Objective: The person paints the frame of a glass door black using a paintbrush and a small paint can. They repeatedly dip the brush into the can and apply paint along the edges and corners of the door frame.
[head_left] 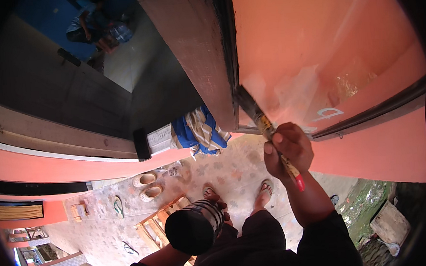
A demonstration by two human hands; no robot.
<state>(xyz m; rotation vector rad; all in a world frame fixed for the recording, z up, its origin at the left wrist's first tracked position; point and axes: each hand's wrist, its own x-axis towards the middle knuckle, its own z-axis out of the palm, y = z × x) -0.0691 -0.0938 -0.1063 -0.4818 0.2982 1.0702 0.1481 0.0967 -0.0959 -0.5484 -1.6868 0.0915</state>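
Note:
My right hand [294, 150] grips a flat paintbrush [260, 116] by its handle, which ends in a red tip. The dark bristles point up and left, against or very close to the dark edge of the window frame [233, 58]. Beside that frame spreads a glass pane [309, 39] with orange reflections. Lower down, my left hand [219, 206] is wrapped round a dark cylindrical container [193, 227] with white stripes on its side. The container's opening looks black, and I cannot make out its contents.
A blue and beige cloth [200, 129] lies on the ledge, near a black phone [142, 144]. Beige clogs [151, 193], a flip-flop [118, 207] and a wooden slatted piece [153, 229] are on the floor. Through the doorway, a person [87, 31] crouches by a clear jug [120, 32].

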